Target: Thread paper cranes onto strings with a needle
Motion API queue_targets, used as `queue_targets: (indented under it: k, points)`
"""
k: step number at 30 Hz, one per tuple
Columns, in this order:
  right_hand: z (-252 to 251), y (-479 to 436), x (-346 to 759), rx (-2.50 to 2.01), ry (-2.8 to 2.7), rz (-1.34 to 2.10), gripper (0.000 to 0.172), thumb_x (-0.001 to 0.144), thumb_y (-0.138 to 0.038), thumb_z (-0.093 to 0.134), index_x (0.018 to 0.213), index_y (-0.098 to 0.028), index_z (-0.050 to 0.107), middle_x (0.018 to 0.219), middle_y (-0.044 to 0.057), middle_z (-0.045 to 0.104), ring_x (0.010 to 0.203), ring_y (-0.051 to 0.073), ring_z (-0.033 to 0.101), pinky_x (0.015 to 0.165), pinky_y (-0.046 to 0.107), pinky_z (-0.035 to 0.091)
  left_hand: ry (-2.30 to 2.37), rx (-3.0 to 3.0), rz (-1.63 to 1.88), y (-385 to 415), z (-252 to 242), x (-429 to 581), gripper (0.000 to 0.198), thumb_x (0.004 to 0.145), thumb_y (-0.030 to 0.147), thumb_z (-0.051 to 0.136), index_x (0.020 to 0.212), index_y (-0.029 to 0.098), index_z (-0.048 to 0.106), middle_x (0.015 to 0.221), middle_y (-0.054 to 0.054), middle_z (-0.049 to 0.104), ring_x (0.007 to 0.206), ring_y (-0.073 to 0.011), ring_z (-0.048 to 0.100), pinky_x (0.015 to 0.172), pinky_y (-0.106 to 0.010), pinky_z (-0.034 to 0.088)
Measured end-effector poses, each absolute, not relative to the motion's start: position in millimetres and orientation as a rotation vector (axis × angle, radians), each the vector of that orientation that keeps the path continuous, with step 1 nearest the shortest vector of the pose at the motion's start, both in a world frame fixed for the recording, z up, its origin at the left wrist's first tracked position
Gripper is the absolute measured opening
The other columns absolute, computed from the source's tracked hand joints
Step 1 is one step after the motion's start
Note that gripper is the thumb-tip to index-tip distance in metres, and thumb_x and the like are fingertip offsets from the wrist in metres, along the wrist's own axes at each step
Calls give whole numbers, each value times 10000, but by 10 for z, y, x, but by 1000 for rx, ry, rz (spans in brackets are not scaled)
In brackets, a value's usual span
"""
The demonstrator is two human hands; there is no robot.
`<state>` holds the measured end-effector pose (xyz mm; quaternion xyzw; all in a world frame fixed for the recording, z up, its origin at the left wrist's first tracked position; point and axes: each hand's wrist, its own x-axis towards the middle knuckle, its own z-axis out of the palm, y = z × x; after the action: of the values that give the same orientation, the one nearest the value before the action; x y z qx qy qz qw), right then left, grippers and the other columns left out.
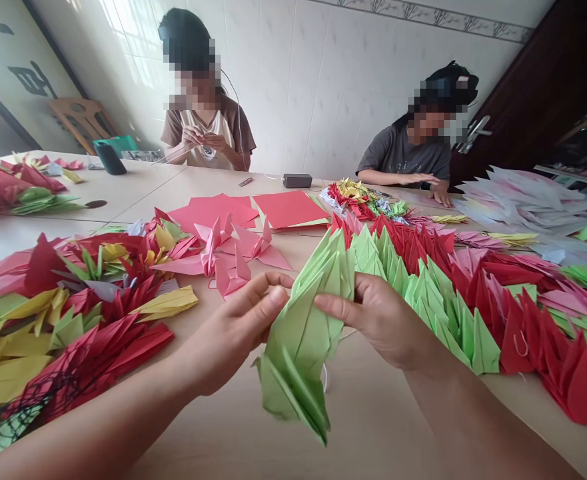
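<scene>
Between my hands, above the near part of the table, is a bundle of light green folded paper cranes [306, 333], nested one against another. My left hand [253, 310] grips the bundle's left side, thumb and fingers pressed to the paper. On its upper right side my right hand [373, 313] pinches it, thumb in front and fingers hidden behind. A bit of white string [326, 379] shows beside the bundle's lower part. Just beyond my left hand stand several pink paper cranes [232, 270]. Right of my right hand lies a row of green cranes [448, 310].
Red sheets [290, 210] lie mid-table. Mixed folded paper [123, 287] heaps at left, with black netting [38, 400] near my left forearm. Red crane rows [548, 360] and white paper [528, 200] fill the right. Two people sit opposite; one person's hands [206, 139] work at something small.
</scene>
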<state>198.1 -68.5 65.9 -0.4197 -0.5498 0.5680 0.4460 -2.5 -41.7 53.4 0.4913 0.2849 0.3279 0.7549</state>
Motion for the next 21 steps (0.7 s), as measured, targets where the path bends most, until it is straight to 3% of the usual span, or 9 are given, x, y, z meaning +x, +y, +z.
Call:
queue_targets:
  k: [4,8,11,14,21]
  points:
    - [670,-642,2017,-923,-1022,1482,144,789,-347,806,880,-246,761,754,-18,696,672,128,635,630,195,531,520,971,653,-373,516,-60,517,848,694,471,1077,245,587,958,-44,685,823,-183,640,658,-247,478]
    - [654,-583,2041,-919,-880,1400,190,714,-332,865,836,-230,760,726,-27,680,583,85,574,507,133,476,341,1029,529,-360,474,-102,659,775,747,519,1201,247,571,1161,-97,649,1036,-266,616,790,-321,492]
    - [646,-556,2051,-938,-833,1338,215,683,-342,884,781,-209,746,696,-31,656,525,60,501,425,117,393,317,1076,453,-363,466,-104,554,767,546,718,1217,263,565,1142,-72,649,1038,-235,614,855,-338,508]
    - [665,-553,2073,-955,-849,1272,229,682,-356,880,777,-206,735,674,-33,632,536,69,500,439,128,404,383,1119,477,-368,482,-79,347,818,292,742,1133,247,603,975,-26,673,871,-156,652,774,-275,550]
    - [693,-575,2172,-1038,-1051,773,214,772,-366,810,938,-258,728,896,2,691,776,166,631,601,232,517,526,1071,758,-352,494,-55,384,874,240,678,1221,327,536,898,32,666,710,-104,640,581,-190,567]
